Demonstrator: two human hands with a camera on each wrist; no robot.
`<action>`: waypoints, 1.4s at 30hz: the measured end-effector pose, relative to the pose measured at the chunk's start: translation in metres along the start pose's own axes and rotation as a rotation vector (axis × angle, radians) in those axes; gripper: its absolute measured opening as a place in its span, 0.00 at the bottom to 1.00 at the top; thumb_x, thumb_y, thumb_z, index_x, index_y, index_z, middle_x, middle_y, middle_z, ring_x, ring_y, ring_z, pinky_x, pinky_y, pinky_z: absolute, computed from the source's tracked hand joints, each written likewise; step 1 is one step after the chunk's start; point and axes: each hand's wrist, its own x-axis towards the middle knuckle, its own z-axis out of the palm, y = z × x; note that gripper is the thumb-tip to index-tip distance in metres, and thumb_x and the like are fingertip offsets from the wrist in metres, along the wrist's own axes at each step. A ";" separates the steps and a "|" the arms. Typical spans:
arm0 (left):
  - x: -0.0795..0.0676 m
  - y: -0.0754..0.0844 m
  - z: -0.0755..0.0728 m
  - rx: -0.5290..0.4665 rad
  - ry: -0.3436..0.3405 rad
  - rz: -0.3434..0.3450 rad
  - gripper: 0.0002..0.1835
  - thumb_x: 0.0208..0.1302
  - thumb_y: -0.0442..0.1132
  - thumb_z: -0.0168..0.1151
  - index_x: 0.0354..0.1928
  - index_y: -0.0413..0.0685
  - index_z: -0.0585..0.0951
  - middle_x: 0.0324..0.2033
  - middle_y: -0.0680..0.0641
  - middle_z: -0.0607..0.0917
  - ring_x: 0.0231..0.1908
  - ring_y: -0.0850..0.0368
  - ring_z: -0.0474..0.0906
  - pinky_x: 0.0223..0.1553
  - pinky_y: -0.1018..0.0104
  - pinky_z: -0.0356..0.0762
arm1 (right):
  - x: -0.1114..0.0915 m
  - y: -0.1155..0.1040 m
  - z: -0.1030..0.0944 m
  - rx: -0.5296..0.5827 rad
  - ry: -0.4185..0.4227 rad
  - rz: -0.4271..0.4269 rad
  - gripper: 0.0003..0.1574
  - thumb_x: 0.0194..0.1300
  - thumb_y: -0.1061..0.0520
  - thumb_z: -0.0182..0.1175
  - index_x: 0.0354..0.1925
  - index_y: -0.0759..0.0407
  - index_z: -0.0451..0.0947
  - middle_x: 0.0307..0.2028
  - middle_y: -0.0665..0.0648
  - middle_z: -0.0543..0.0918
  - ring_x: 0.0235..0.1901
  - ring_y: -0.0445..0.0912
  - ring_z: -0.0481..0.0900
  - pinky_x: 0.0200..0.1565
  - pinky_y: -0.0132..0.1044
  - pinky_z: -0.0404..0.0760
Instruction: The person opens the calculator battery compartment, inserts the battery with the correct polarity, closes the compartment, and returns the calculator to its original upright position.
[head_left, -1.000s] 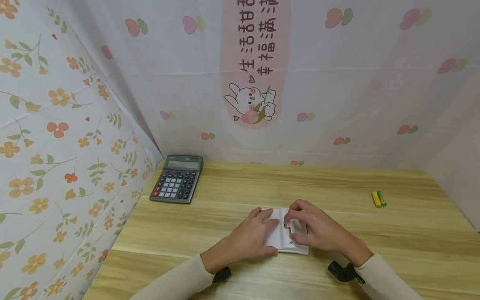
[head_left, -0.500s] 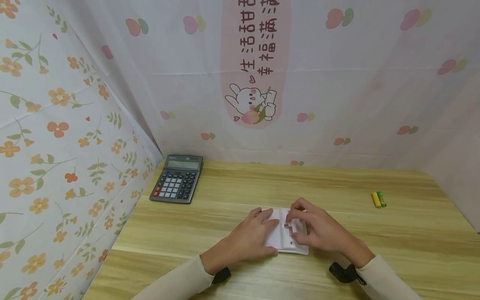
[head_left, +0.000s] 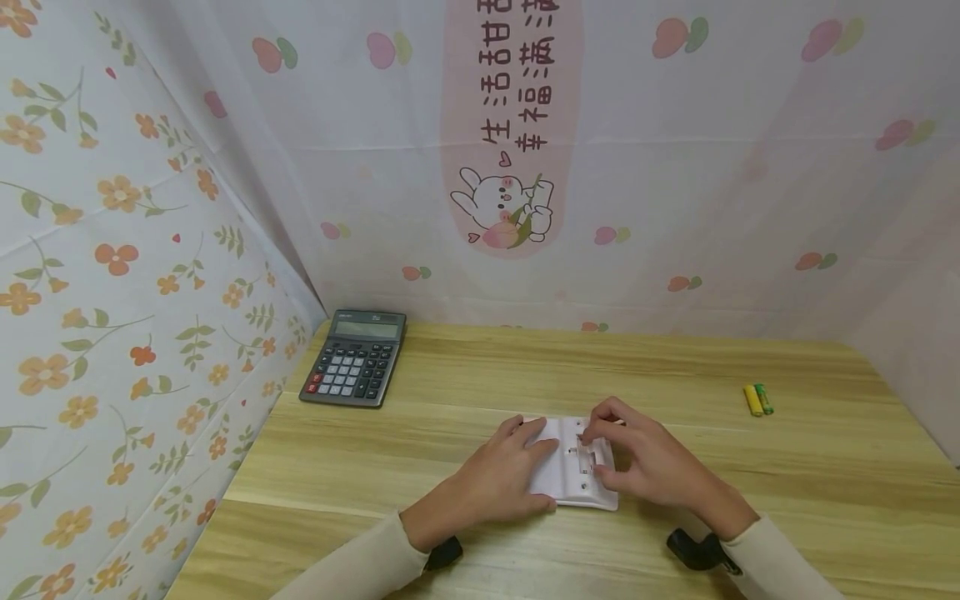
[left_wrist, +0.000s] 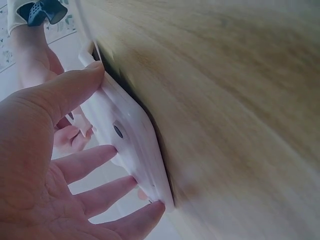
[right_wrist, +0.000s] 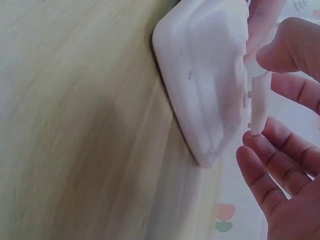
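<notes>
A flat white device (head_left: 546, 479) lies back side up on the table, with small screws and an open battery compartment (head_left: 582, 457) showing. My left hand (head_left: 498, 477) rests on its left part, fingers spread and fairly straight. In the left wrist view the thumb touches one edge of the device while the fingertips reach other places along it. My right hand (head_left: 641, 458) pinches a small white battery cover (right_wrist: 260, 104) between thumb and fingers, just over the compartment. The right wrist view shows the cover edge-on, with little tabs facing the device.
Two AA-size batteries, one yellow (head_left: 752, 400) and one green (head_left: 763, 398), lie side by side at the right. A grey desk calculator (head_left: 352, 358) sits at the table's back left corner. Patterned cloth (head_left: 360, 208) hangs behind and to the left.
My right hand has drawn slightly to the right with the battery cover, and more of the compartment shows. The left hand and the device stay where they were.
</notes>
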 end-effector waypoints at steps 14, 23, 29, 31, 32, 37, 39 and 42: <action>-0.001 0.001 0.000 0.003 0.012 0.003 0.41 0.67 0.64 0.77 0.76 0.52 0.80 0.78 0.41 0.73 0.76 0.37 0.69 0.76 0.50 0.70 | -0.013 0.005 -0.009 -0.066 -0.019 0.056 0.24 0.55 0.61 0.80 0.46 0.40 0.85 0.54 0.39 0.76 0.51 0.38 0.77 0.50 0.42 0.85; -0.002 0.002 -0.001 -0.026 -0.004 -0.019 0.42 0.67 0.63 0.77 0.77 0.51 0.79 0.79 0.42 0.71 0.78 0.37 0.67 0.75 0.49 0.72 | -0.023 0.011 -0.014 -0.092 0.000 0.037 0.25 0.52 0.63 0.79 0.44 0.40 0.84 0.52 0.39 0.76 0.48 0.37 0.77 0.47 0.39 0.84; -0.002 0.002 -0.001 -0.013 0.002 -0.013 0.42 0.67 0.63 0.77 0.77 0.51 0.79 0.79 0.42 0.72 0.78 0.38 0.67 0.76 0.49 0.70 | -0.028 0.013 -0.018 -0.114 0.013 0.033 0.25 0.51 0.63 0.80 0.44 0.41 0.85 0.51 0.39 0.77 0.48 0.37 0.77 0.46 0.41 0.84; -0.003 0.002 -0.001 -0.010 0.004 -0.009 0.42 0.67 0.63 0.77 0.76 0.51 0.79 0.79 0.42 0.72 0.78 0.38 0.67 0.76 0.50 0.70 | -0.030 0.014 -0.018 -0.124 0.014 0.031 0.25 0.51 0.63 0.80 0.44 0.42 0.85 0.52 0.39 0.77 0.48 0.37 0.77 0.46 0.42 0.85; -0.003 0.002 -0.001 -0.010 0.004 -0.008 0.42 0.67 0.63 0.77 0.76 0.51 0.79 0.79 0.42 0.72 0.78 0.37 0.68 0.76 0.50 0.70 | -0.031 0.014 -0.019 -0.128 0.016 0.031 0.25 0.51 0.63 0.80 0.44 0.42 0.85 0.52 0.39 0.77 0.48 0.37 0.78 0.46 0.42 0.85; -0.003 0.002 -0.001 -0.011 0.004 -0.007 0.42 0.67 0.63 0.77 0.76 0.50 0.79 0.79 0.41 0.72 0.77 0.37 0.67 0.77 0.49 0.69 | -0.035 0.018 -0.020 -0.141 0.022 0.028 0.25 0.50 0.62 0.81 0.44 0.42 0.84 0.52 0.39 0.77 0.48 0.38 0.78 0.45 0.41 0.85; -0.003 0.002 -0.001 -0.010 0.004 -0.007 0.42 0.67 0.63 0.77 0.77 0.50 0.79 0.79 0.41 0.72 0.77 0.37 0.67 0.76 0.49 0.69 | -0.036 0.019 -0.020 -0.137 0.026 0.023 0.26 0.50 0.63 0.81 0.44 0.41 0.84 0.52 0.39 0.78 0.48 0.38 0.78 0.45 0.41 0.84; -0.003 0.001 -0.001 -0.007 0.006 -0.007 0.42 0.67 0.63 0.77 0.77 0.51 0.79 0.79 0.41 0.72 0.77 0.37 0.68 0.76 0.50 0.70 | -0.039 0.020 -0.022 -0.129 0.029 0.020 0.26 0.50 0.63 0.81 0.44 0.41 0.84 0.52 0.39 0.78 0.47 0.38 0.78 0.45 0.40 0.83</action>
